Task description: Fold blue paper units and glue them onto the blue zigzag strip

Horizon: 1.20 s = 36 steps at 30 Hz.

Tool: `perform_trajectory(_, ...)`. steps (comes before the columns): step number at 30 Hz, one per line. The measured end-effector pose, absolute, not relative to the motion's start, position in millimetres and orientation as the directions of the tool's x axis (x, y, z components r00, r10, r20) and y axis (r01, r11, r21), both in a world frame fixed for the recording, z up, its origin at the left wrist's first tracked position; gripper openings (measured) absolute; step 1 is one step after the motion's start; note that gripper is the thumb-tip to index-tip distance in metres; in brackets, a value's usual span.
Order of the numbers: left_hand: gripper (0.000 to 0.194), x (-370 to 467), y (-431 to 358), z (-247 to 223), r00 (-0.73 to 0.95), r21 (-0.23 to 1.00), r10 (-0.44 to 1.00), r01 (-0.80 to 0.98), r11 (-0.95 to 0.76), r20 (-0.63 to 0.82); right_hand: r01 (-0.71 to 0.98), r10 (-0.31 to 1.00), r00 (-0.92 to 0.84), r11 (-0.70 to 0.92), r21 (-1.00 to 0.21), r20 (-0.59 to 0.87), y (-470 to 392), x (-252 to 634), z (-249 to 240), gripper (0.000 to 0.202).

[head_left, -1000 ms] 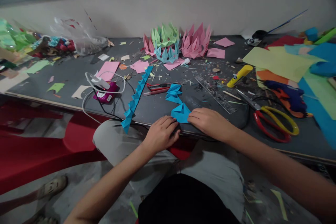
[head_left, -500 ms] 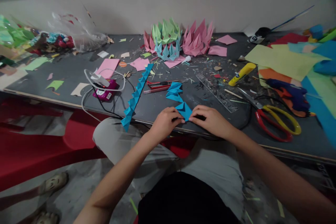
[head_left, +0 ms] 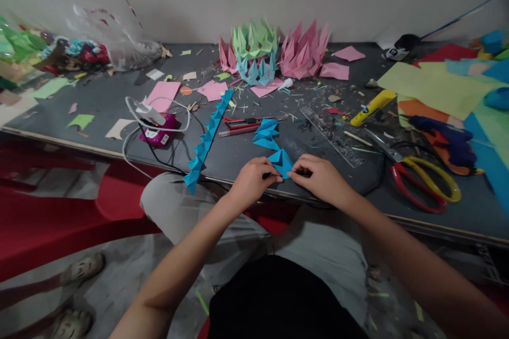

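Observation:
A folded blue paper piece [head_left: 282,162] lies at the table's front edge between my hands. My left hand [head_left: 254,179] pinches its lower left side, fingers closed. On its right corner, my right hand [head_left: 314,174] grips with thumb and fingertips together. Just beyond it rest more folded blue paper pieces [head_left: 265,133]. To the left, a long strip of joined blue paper folds [head_left: 207,140] slants across the table, its near end poking over the edge.
Red-handled scissors [head_left: 417,183], a yellow glue stick [head_left: 373,107] and a clear ruler [head_left: 330,135] lie on the right. A red utility knife [head_left: 242,124] is ahead. Behind stand pink paper crowns [head_left: 304,53]. A purple power socket [head_left: 158,131] with cables sits left.
Both hands stay on the blue paper piece, with the right fingers slightly shifted at its corner. The whole view has tilted a little; the objects on the table lie as before.

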<state>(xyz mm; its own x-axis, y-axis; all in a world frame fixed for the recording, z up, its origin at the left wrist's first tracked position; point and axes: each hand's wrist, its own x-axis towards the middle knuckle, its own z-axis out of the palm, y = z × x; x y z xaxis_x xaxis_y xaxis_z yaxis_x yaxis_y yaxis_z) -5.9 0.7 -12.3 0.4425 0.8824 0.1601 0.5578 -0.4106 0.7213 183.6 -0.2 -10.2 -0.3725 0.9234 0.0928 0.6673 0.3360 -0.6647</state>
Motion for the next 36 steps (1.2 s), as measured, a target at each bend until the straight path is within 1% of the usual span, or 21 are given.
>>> perform_trajectory(5,0.005,-6.0,1.8,-12.3,0.47,0.689,0.867,0.574,-0.442,0.165,0.673,0.925,-0.373,0.327,-0.664,0.078,1.5,183.6,-9.5,0.015)
perform_trajectory(8,0.006,-6.9,1.6,-11.5,0.539,0.622,0.826,0.592,-0.512,0.167,0.677,0.925,-0.376,0.317,-0.664,0.059,3.3,183.3,-8.6,0.015)
perform_trajectory(10,0.009,-7.7,-0.9,-9.6,0.595,0.517,0.787,0.628,-0.582,0.163,0.683,0.925,-0.378,0.31,-0.662,0.043,4.6,182.8,-7.9,0.014)
perform_trajectory(14,0.014,-8.9,-11.8,-3.8,0.674,0.236,0.72,0.681,-0.693,0.168,0.718,0.929,-0.369,0.289,-0.633,0.005,6.0,180.8,-6.0,0.013)
perform_trajectory(15,0.016,-9.1,-14.7,-2.5,0.689,0.185,0.704,0.68,-0.71,0.172,0.728,0.931,-0.365,0.284,-0.624,-0.002,6.0,180.2,-5.5,0.014)
perform_trajectory(17,0.019,-9.3,-19.3,-0.6,0.711,0.12,0.681,0.671,-0.732,0.177,0.739,0.932,-0.361,0.282,-0.611,-0.006,5.4,179.3,-4.7,0.013)
perform_trajectory(21,0.023,-10.9,-21.8,0.8,0.731,0.078,0.663,0.66,-0.747,0.162,0.727,0.924,-0.382,0.297,-0.62,-0.006,5.2,180.5,-4.5,0.014)
perform_trajectory(25,0.025,-14.8,-20.3,2.0,0.763,0.064,0.634,0.632,-0.772,0.126,0.691,0.912,-0.41,0.297,-0.659,-0.019,8.9,186.4,-5.3,0.014)
perform_trajectory(32,0.03,-21.3,-21.4,2.4,0.794,0.077,0.596,0.591,-0.803,0.118,0.632,0.872,-0.486,0.304,-0.713,-0.058,14.2,195.0,-3.5,0.009)
perform_trajectory(36,0.032,-25.9,-23.0,-0.2,0.798,0.098,0.584,0.575,-0.812,0.148,0.622,0.87,-0.49,0.3,-0.723,-0.06,13.8,195.4,-3.6,0.008)
